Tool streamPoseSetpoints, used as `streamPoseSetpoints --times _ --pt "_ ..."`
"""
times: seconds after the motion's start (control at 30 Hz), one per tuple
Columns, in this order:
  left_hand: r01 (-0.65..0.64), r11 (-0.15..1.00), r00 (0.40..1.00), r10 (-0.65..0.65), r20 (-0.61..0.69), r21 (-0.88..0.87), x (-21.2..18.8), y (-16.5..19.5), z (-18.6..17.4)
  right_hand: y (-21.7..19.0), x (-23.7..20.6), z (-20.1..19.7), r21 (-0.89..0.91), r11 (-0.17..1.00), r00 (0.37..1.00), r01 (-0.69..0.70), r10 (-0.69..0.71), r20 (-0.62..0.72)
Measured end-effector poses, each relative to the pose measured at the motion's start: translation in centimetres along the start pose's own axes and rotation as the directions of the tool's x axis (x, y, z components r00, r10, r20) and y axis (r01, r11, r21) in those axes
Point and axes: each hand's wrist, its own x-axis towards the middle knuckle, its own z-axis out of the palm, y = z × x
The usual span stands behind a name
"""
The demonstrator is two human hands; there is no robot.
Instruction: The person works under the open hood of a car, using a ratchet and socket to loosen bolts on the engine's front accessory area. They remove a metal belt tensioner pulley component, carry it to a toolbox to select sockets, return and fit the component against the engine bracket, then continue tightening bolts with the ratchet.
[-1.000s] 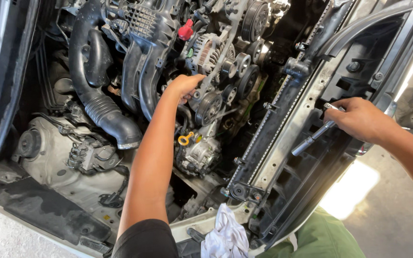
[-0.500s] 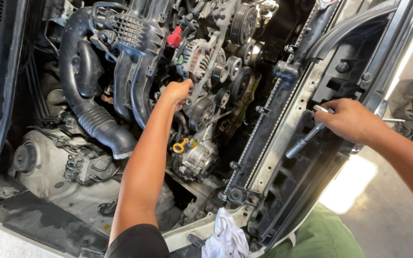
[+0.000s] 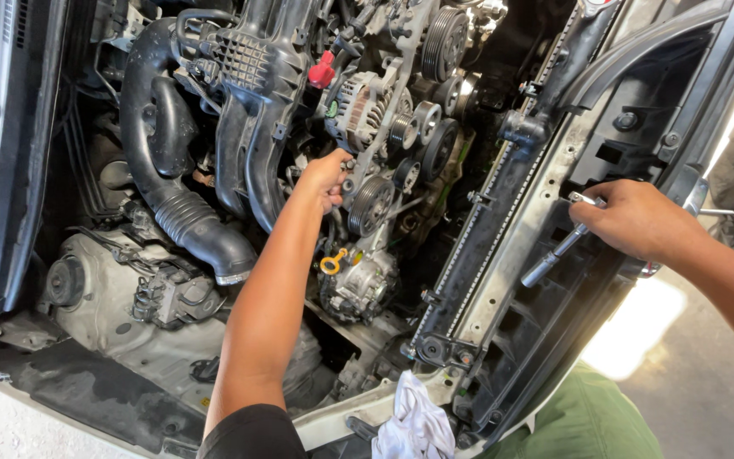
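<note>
I look down into an open car engine bay. My left hand (image 3: 326, 177) reaches deep into the engine, its fingers closed against the metal bracket beside a ribbed pulley (image 3: 370, 204) and below the silver alternator (image 3: 358, 109). Whether it grips a part is hidden by the fingers. My right hand (image 3: 635, 219) rests on the radiator support (image 3: 511, 255) at the right and is shut on a metal ratchet handle (image 3: 554, 253), which points down and left across the black frame.
A black ribbed intake hose (image 3: 189, 225) curves along the left. A yellow dipstick ring (image 3: 331, 262) sits below my left hand. A red cap (image 3: 322, 72) stands near the top. A white rag (image 3: 416, 421) lies on the front edge.
The view has shifted slightly, so the engine sits lower and to the right in the frame. Both hands keep their places, left on the engine, right on the ratchet.
</note>
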Motion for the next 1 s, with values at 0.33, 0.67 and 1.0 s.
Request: streamPoseSetpoints --times 0.33,0.67,1.0 --pt "-0.145 0.817 0.989 0.143 0.048 0.558 0.3 1.8 -1.5 0.2 0.2 0.2 -0.030 1.000 1.000 -0.007 0.007 -0.013" --pt "-0.125 0.947 0.968 0.182 -0.173 0.297 -0.1 0.0 0.8 -0.4 -0.5 -0.6 -0.010 1.000 1.000 -0.025 0.025 0.001" --pt "-0.162 0.880 0.977 0.208 -0.055 0.446 -2.0 1.4 -1.2 -0.3 -0.5 -0.6 0.001 1.000 1.000 -0.001 0.001 -0.026"
